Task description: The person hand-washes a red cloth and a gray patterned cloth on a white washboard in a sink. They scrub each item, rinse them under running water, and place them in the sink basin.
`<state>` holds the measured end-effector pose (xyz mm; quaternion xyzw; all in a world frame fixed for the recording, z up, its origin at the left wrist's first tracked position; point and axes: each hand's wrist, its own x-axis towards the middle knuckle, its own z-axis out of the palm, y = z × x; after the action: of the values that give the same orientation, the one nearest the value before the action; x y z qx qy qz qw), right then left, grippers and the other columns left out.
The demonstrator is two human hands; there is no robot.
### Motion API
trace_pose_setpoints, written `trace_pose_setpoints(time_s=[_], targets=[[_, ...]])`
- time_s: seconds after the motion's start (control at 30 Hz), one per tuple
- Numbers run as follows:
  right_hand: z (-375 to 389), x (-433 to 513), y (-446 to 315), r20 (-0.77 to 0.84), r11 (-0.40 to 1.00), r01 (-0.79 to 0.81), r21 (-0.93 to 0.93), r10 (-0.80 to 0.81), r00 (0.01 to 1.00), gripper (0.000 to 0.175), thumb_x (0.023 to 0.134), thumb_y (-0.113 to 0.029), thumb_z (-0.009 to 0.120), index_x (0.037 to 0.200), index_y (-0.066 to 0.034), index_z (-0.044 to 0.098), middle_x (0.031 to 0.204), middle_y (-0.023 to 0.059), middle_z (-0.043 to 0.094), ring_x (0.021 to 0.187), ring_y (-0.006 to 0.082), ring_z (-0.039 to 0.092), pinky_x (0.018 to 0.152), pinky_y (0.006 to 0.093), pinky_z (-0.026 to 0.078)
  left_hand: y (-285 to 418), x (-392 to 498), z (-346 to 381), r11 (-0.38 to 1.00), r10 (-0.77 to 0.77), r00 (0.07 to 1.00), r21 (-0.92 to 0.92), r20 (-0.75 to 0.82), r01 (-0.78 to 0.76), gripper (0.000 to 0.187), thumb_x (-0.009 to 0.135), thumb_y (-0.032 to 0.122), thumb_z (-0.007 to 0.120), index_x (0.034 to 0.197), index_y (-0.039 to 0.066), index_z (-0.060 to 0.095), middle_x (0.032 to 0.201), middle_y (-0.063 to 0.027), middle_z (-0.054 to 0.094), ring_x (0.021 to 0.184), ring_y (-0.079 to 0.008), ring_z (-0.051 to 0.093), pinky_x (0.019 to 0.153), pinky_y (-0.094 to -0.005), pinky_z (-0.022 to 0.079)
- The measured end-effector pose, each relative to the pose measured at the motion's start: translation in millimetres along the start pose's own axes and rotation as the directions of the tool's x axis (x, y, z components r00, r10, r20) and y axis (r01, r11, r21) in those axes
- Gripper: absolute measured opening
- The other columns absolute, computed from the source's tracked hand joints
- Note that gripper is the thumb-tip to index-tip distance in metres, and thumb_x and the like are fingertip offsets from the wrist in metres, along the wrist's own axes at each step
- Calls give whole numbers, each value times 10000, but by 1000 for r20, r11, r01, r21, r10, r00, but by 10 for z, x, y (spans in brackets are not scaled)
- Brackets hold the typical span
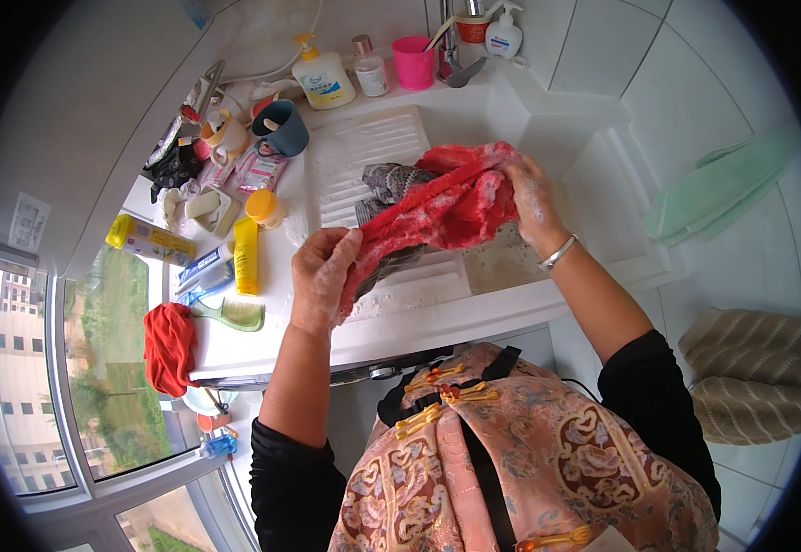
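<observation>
A wet, soapy red cloth garment (442, 200) is stretched between my two hands above the white laundry sink. My left hand (321, 272) grips its lower left end near the sink's front edge. Suds cover my right hand (533, 200), which holds the upper right end. Behind and below the red cloth lies a grey patterned knit cloth (393, 181), partly hidden, over the ribbed washboard (366, 148) built into the sink. Foamy water (504, 265) shows at the basin's bottom, to the right of the washboard.
On the left counter stand a blue-grey mug (281, 129), a yellow-lidded jar (263, 208), a yellow tube (246, 257), a green comb (234, 312) and a crumpled red cloth (168, 348). A pump bottle (322, 76), a pink cup (414, 63) and the faucet (449, 55) line the back ledge.
</observation>
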<state>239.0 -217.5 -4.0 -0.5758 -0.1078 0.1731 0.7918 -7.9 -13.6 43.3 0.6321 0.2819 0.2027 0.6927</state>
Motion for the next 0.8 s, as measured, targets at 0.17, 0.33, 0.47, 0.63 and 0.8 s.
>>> trace_pose_setpoints(time_s=[0.17,0.33,0.47,0.63,0.8], targets=[[-213,128,-290,-24,987,50,150,-47,999,138,998,-119,594,1104,-40,633,1066,57,669,971,160,662,872,331,571,234,41,-149,1000,-10,999,29,35,9,230,908,115,765,1082,-9,678,851,-33,672,739,-94,625,667,-234,509],[-589,295,-573,-37,983,13,185,-6,999,176,984,-97,623,1146,-30,626,1104,80,680,989,198,688,892,366,596,149,33,-339,998,38,992,53,-124,-31,264,864,37,785,1104,4,679,800,-6,641,708,-80,591,663,-213,455],[-771,239,-605,84,986,-61,153,49,995,235,982,-105,647,1198,-14,626,1149,105,679,1044,214,685,919,370,590,-35,-14,-448,986,105,966,-99,-235,-131,214,889,6,757,1092,30,692,791,-2,650,701,-76,604,670,-206,465],[-725,149,-676,166,973,-106,207,71,984,338,977,-132,668,1279,8,608,1195,123,676,1088,223,677,973,382,568,-47,2,-691,972,214,915,-15,-342,-233,217,883,58,784,1082,26,704,837,-11,676,733,-96,635,697,-234,500],[-289,101,-886,320,987,-123,99,85,944,371,964,-156,675,1282,21,602,1199,130,675,1092,222,675,984,375,562,0,12,-457,350,656,751,854,70,-385,509,736,185,895,1156,-5,680,1215,-204,657,1081,-344,647,942,-412,523]])
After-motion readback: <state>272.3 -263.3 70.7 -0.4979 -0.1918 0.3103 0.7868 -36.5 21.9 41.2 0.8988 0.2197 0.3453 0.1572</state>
